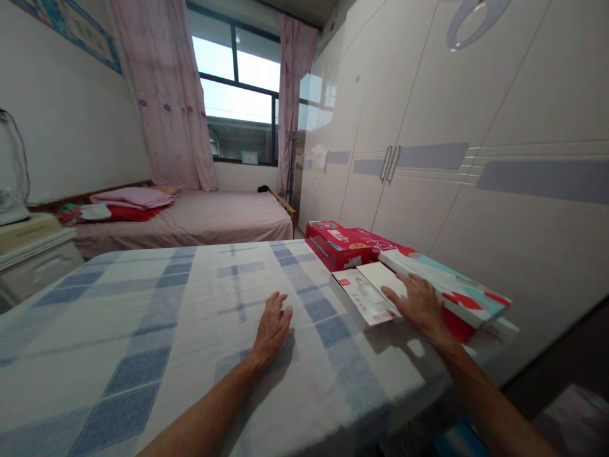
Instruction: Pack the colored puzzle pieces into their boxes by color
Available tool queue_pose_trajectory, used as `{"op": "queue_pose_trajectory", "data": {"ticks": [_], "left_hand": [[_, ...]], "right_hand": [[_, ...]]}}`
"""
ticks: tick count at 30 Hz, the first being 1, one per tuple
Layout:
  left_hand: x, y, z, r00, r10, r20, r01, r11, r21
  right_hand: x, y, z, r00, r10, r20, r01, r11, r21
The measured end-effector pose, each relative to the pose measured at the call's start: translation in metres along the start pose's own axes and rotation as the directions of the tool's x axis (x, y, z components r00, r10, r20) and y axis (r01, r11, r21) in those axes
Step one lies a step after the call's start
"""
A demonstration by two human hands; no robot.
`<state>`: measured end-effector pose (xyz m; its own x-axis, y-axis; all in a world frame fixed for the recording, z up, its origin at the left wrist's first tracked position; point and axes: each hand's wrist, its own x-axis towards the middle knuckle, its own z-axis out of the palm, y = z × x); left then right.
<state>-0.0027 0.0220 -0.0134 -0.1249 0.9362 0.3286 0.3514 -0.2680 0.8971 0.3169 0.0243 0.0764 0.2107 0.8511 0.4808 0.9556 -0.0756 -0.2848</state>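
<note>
My left hand point(273, 327) lies flat, palm down, on the blue-checked white sheet point(157, 317) of the near bed, fingers stretched out and holding nothing. My right hand point(416, 304) rests with spread fingers on a flat white box point(364, 295) with red print near the bed's right edge. Behind that box stands a red carton point(337, 244). To its right lies a long white box with teal and red patches point(447, 285), partly over another red box point(454, 327).
A glossy white wardrobe point(451, 158) runs along the right. A second bed with a pink sheet point(214, 216) and folded pink bedding stands under the window with pink curtains. A white cabinet point(33, 260) stands at the far left.
</note>
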Motion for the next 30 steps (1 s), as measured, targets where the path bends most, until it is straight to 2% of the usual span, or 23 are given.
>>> {"op": "queue_pose_trajectory", "data": {"ticks": [1,3,6,9,12,15,17,19,23,30], "left_hand": [[0.000,0.003,-0.001,1.000,0.000,-0.010,0.000,1.000,-0.023],[0.001,0.010,-0.004,0.999,0.004,-0.044,-0.008,0.997,-0.083],[0.002,0.019,-0.008,0.995,-0.013,-0.094,-0.004,0.983,-0.182],[0.006,0.022,-0.010,0.987,-0.060,-0.146,0.020,0.966,-0.258],[0.009,0.018,-0.013,0.961,-0.063,-0.270,0.001,0.975,-0.222],[0.012,0.012,-0.017,0.931,-0.089,-0.353,0.032,0.986,-0.163],[0.013,0.011,-0.019,0.934,-0.108,-0.342,0.059,0.987,-0.149],[0.014,0.012,-0.020,0.947,-0.109,-0.303,0.073,0.989,-0.126],[0.013,0.018,-0.021,0.965,-0.122,-0.234,0.117,0.992,-0.035],[0.016,0.012,-0.020,0.975,-0.056,-0.216,0.061,0.998,0.016]], "right_hand": [[-0.001,-0.014,-0.003,0.996,-0.079,-0.050,0.084,0.989,0.122],[-0.004,-0.053,-0.004,0.975,-0.210,-0.072,0.220,0.878,0.425],[-0.014,-0.126,0.016,0.952,-0.298,0.072,0.146,0.649,0.747],[-0.030,-0.194,0.057,0.928,-0.339,0.155,0.050,0.524,0.850],[-0.046,-0.235,0.100,0.945,-0.291,0.151,0.016,0.503,0.864],[-0.055,-0.246,0.130,0.926,-0.362,0.110,0.096,0.507,0.857],[-0.057,-0.243,0.141,0.910,-0.401,0.105,0.131,0.518,0.845],[-0.058,-0.238,0.148,0.916,-0.394,0.083,0.151,0.527,0.836],[-0.056,-0.232,0.157,0.915,-0.403,0.003,0.224,0.516,0.827],[-0.052,-0.228,0.157,0.900,-0.436,0.006,0.241,0.509,0.827]]}}
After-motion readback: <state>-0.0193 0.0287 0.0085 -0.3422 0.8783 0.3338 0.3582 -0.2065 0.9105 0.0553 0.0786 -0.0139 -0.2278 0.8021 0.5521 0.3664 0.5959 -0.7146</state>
